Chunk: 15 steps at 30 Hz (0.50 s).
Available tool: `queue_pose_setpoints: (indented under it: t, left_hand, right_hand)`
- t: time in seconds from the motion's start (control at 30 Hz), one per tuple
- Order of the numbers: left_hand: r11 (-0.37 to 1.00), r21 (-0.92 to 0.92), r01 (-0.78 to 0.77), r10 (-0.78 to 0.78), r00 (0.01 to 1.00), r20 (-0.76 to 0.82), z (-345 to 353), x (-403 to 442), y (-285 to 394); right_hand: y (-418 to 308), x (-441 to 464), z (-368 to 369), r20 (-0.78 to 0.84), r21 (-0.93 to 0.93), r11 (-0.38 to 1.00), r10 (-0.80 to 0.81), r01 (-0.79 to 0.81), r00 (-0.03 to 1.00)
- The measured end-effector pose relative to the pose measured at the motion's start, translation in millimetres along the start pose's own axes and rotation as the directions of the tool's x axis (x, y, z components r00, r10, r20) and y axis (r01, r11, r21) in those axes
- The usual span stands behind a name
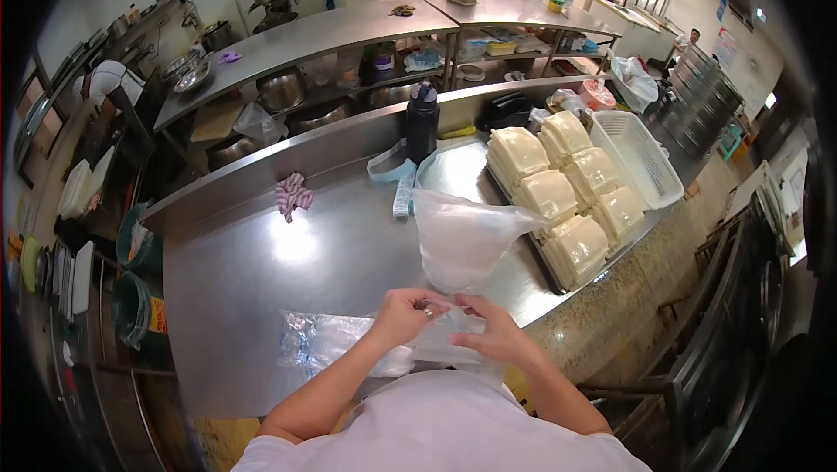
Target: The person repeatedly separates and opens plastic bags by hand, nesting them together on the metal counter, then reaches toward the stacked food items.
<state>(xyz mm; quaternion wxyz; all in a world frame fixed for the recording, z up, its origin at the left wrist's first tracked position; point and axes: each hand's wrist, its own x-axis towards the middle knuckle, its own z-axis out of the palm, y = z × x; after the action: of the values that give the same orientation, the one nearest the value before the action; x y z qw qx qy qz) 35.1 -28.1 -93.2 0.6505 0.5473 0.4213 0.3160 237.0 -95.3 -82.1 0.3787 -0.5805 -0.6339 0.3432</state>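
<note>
My left hand (404, 315), with a ring on one finger, pinches the edge of a thin clear plastic bag (440, 346) close to my body. My right hand (495, 331) is beside it, fingertips at the bag and thumb spread away from the fingers. Beneath my left forearm a clear plastic packet (318, 337) lies flat on the steel table (227, 298). Just beyond my hands sits a bulging, whitish translucent bag (462, 241), its contents hard to make out. To its right, several stacks of pale yellow square sheets in clear wrap (547, 195) fill a dark tray.
A white plastic basket (641, 162) stands right of the tray. A dark bottle (422, 123), a blue strap (391, 167) and a crumpled striped cloth (294, 196) are farther back. Behind the raised table edge runs another steel counter (349, 27). A person (112, 84) bends at the left.
</note>
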Motion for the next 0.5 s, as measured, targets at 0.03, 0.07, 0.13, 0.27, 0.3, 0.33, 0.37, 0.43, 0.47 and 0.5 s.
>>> queue_pose_setpoints:
  t: [0.03, 0.07, 0.13, 0.27, 0.3, 0.33, 0.37, 0.43, 0.47, 0.5]
  left_hand:
    - [1.0, 0.006, -0.025, 0.024, 0.999, 0.035, 3, -1, 8]
    - [0.997, 0.073, -0.029, 0.027, 0.999, 0.024, 3, -2, 16]
    - [0.977, 0.208, -0.038, 0.038, 0.999, 0.001, 2, -4, 34]
    - [0.913, 0.407, -0.018, 0.014, 1.0, 0.013, -2, -11, 60]
    - [0.914, 0.403, -0.054, 0.046, 0.998, 0.03, -2, -12, 61]
    - [0.912, 0.399, -0.092, 0.08, 0.996, 0.048, -1, -13, 64]
    - [0.903, 0.422, -0.075, 0.049, 0.996, 0.072, -1, -15, 72]
    - [0.882, 0.47, -0.043, -0.013, 0.993, 0.116, -2, -20, 88]
    - [0.881, 0.47, -0.048, -0.008, 0.993, 0.116, -3, -20, 88]
    - [0.881, 0.469, -0.053, -0.003, 0.993, 0.116, -3, -21, 87]
  right_hand:
    - [-24, 9, -5, 0.053, 0.095, 0.994, 0.046, -0.051, 0.998]
    - [-37, 13, -8, 0.11, 0.187, 0.977, 0.084, -0.104, 0.99]
    - [-14, 19, -12, 0.199, 0.203, 0.941, 0.233, -0.272, 0.952]
    - [-32, 22, -22, 0.248, 0.376, 0.864, 0.255, -0.335, 0.935]
    - [-38, 23, -25, 0.242, 0.389, 0.87, 0.22, -0.302, 0.945]
    - [-43, 25, -27, 0.233, 0.403, 0.876, 0.184, -0.267, 0.955]
    - [-45, 27, -28, 0.223, 0.416, 0.88, 0.146, -0.229, 0.964]
    - [-41, 28, -27, 0.167, 0.398, 0.892, 0.161, -0.216, 0.973]
    - [-39, 29, -27, 0.138, 0.389, 0.897, 0.169, -0.21, 0.976]
    - [-43, 28, -27, 0.103, 0.348, 0.92, 0.157, -0.183, 0.982]
